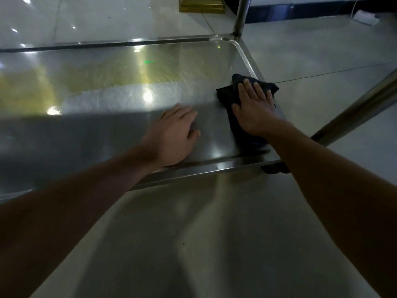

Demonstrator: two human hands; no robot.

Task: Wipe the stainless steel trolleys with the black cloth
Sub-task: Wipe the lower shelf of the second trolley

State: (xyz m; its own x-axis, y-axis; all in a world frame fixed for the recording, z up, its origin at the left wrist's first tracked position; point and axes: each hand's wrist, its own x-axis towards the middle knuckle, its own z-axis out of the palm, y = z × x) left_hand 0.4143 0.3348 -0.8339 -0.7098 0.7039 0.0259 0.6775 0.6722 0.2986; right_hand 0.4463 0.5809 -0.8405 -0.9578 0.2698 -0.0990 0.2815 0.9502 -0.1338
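Note:
A low shelf of the stainless steel trolley (107, 87) fills the upper half of the head view, shiny and full of reflections. The black cloth (227, 95) lies crumpled at the shelf's right end, near the rim. My right hand (253, 108) presses flat on the cloth with fingers spread, covering most of it. My left hand (174, 136) rests palm down on the bare steel just left of the cloth, near the front rim, holding nothing.
Two steel upright posts rise at the right, one at the far corner (241, 16) and one near corner (356, 110). A caster wheel (275, 168) shows under the front right corner. Pale tiled floor (193, 244) surrounds the trolley. A gold base (202, 5) stands beyond.

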